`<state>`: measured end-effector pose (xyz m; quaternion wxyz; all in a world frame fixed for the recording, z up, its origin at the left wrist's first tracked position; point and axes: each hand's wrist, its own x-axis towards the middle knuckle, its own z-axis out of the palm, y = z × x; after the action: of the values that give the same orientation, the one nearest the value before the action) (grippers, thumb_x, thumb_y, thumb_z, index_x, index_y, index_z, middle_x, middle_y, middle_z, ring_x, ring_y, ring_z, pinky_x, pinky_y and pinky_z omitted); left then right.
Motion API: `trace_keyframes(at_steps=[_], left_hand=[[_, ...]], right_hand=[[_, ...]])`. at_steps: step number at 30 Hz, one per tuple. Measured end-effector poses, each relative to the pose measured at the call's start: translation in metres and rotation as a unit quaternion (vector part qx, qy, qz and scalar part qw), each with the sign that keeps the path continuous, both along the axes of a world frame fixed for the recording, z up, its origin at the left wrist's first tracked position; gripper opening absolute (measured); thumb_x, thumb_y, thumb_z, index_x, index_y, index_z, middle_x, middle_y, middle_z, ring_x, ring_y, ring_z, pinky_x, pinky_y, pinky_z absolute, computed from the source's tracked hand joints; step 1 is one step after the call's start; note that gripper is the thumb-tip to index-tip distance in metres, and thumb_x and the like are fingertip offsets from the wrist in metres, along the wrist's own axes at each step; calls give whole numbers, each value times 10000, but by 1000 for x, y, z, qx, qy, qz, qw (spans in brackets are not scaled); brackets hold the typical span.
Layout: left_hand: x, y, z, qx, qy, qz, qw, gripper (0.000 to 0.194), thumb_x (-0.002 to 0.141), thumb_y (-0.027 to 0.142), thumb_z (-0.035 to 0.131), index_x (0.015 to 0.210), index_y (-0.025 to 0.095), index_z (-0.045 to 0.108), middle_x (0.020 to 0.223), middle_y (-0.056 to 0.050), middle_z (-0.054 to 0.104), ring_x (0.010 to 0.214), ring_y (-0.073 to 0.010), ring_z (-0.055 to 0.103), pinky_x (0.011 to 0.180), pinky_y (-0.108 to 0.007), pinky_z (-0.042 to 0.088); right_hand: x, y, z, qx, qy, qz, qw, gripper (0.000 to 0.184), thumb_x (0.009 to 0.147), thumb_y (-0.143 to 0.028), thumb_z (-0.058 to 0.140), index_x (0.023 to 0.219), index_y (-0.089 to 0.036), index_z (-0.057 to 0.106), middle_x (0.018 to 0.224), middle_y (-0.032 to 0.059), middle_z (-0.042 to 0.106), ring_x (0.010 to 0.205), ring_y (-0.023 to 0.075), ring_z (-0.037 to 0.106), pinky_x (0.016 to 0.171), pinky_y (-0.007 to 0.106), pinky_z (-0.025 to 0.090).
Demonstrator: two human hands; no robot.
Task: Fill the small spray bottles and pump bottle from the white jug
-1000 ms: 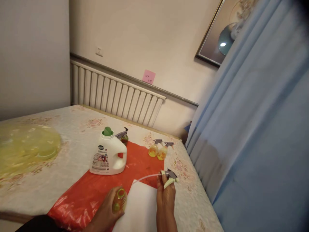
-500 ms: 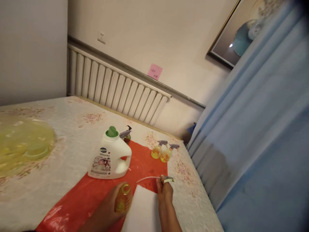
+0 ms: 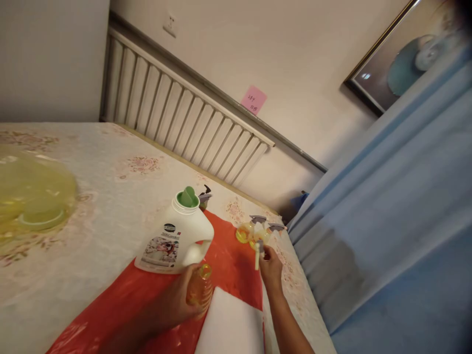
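Note:
My left hand (image 3: 182, 297) is wrapped round a small translucent yellow bottle (image 3: 201, 289), its mouth open at the top. Held in my right hand (image 3: 272, 269) is a spray nozzle (image 3: 258, 253), pinched by the fingers; its dip tube is hard to make out at this angle. Just beyond my left hand stands a white plastic jug (image 3: 162, 243) with a green spout (image 3: 189, 197) in its neck. Two yellow spray bottles (image 3: 243, 233) with grey triggers stand behind my right hand, partly hidden by it. Another grey trigger (image 3: 205, 196) shows behind the jug.
A red plastic sheet (image 3: 236, 263) lies under the jug, with a white block (image 3: 230, 324) near my hands. At left a large yellow translucent bag (image 3: 37, 182) rests on the flowered tablecloth (image 3: 103, 196). A blue curtain (image 3: 387, 221) hangs along the right.
The spray nozzle has turned from sideways to pointing down as my right hand moved up and to the right, nearer the spray bottles. My left hand keeps its hold on the bottle.

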<state>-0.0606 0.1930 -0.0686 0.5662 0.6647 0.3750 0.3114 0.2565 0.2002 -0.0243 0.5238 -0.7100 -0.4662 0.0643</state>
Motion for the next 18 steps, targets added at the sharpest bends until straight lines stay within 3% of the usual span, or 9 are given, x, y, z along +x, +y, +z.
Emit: trace_keyframes(at_steps=[5,10,13,18], left_hand=[[-12,-1,3,5,8,-36,999,793,695,261,688,1421,250,368,1450,-86,534,1307,-326,509,1039,-393,452],[-14,-1,5,8,-1,-48,999,752,672,204,667,1379,302,427,1397,-36,583,1278,-319,532,1032,-374,448],[-15,-1,4,-4,-18,-62,998,760,657,209,681,1367,328,439,1395,-27,585,1265,-321,541,1008,-372,469],[-18,-1,4,-26,-54,-93,994,719,655,190,665,1333,332,471,1325,-13,629,1184,-310,592,912,-355,523]], right_hand=[[-34,-3,-25,-126,-123,66,982,156,694,-185,636,825,-221,714,844,37,668,804,215,609,774,301,432],[-49,-10,-46,-191,-156,94,964,206,684,-101,581,820,-177,715,837,82,674,796,244,642,787,345,457],[-53,-5,-39,-187,-134,118,966,228,680,-115,582,858,-162,717,883,105,699,865,279,661,832,393,482],[-84,19,-7,-142,-18,210,967,367,696,-238,654,1057,-177,678,1049,102,732,963,271,684,880,418,530]])
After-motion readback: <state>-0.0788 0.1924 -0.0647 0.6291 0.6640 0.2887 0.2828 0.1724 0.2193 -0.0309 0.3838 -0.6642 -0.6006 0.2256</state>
